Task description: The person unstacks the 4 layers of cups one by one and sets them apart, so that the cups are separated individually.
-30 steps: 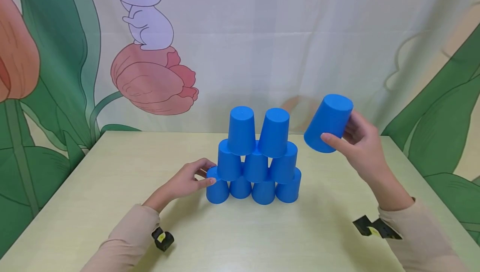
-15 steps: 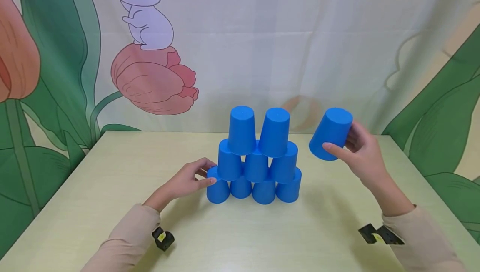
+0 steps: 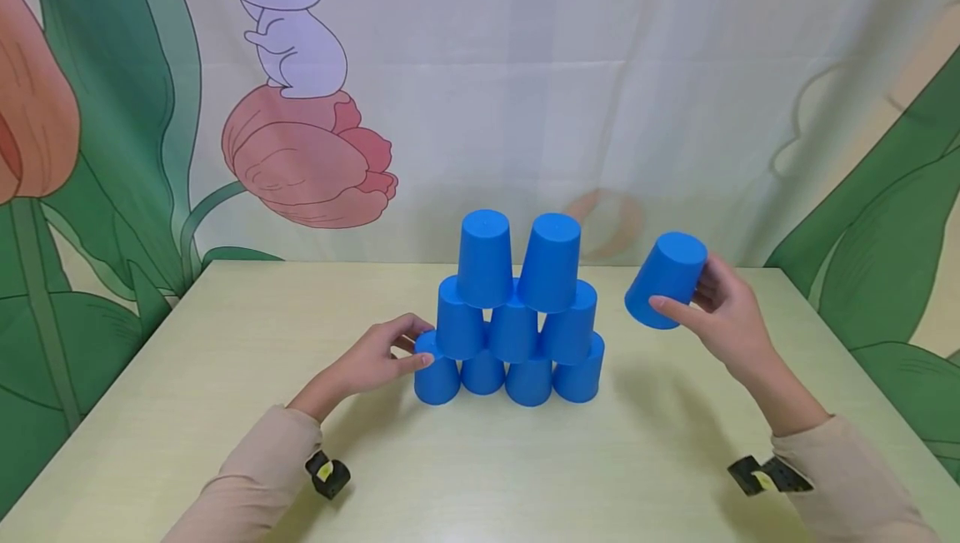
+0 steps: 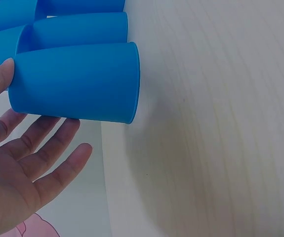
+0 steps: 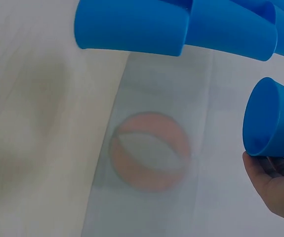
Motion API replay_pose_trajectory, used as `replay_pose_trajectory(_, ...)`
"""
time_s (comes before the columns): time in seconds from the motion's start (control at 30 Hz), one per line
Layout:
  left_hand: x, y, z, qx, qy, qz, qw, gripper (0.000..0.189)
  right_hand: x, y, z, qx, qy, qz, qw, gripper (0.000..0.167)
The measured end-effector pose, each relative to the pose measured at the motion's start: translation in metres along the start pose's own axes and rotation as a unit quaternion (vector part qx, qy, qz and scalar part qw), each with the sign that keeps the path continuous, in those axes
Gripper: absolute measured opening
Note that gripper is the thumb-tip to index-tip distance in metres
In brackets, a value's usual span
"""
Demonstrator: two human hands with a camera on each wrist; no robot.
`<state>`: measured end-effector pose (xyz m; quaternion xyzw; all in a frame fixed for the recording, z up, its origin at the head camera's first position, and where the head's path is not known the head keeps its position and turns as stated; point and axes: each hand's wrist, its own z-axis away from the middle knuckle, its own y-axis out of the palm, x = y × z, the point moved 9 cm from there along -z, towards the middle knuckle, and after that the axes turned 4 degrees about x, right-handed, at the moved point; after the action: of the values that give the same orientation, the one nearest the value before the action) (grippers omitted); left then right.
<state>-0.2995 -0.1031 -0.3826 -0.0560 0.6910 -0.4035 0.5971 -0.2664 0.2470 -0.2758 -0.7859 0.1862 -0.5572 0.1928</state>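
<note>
Blue plastic cups, all upside down, form a three-tier pyramid [image 3: 513, 326] with two cups on its top tier. My left hand [image 3: 378, 357] holds the bottom-left cup [image 3: 437, 385] lightly between thumb and fingers. In the left wrist view the thumb meets that cup [image 4: 77, 81] near its base, while fingertips touch the opposite side. Right of the pyramid, my right hand [image 3: 727, 322] grips a loose blue cup [image 3: 667, 281] in the air, tilted with its mouth facing down and left. The right wrist view shows the hollow mouth of this cup [image 5: 263, 118], its far end cut off.
Everything stands on a pale wooden table [image 3: 247, 310]. Behind its back edge hangs a curtain [image 3: 675, 110] printed with flowers, leaves and a white animal. Small black devices [image 3: 327, 474] sit at both sleeve cuffs.
My right hand has lowered the loose cup and shifted it slightly right, away from the pyramid. The left hand and the stacked cups stay in place.
</note>
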Motion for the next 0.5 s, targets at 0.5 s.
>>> replay_pose_trajectory(0.5,0.0,0.0,0.0,-0.001,0.003,0.001,1.0,0.04,-0.132,-0.004,-0.024,-0.006,0.058,-0.001,0.9983,0.078)
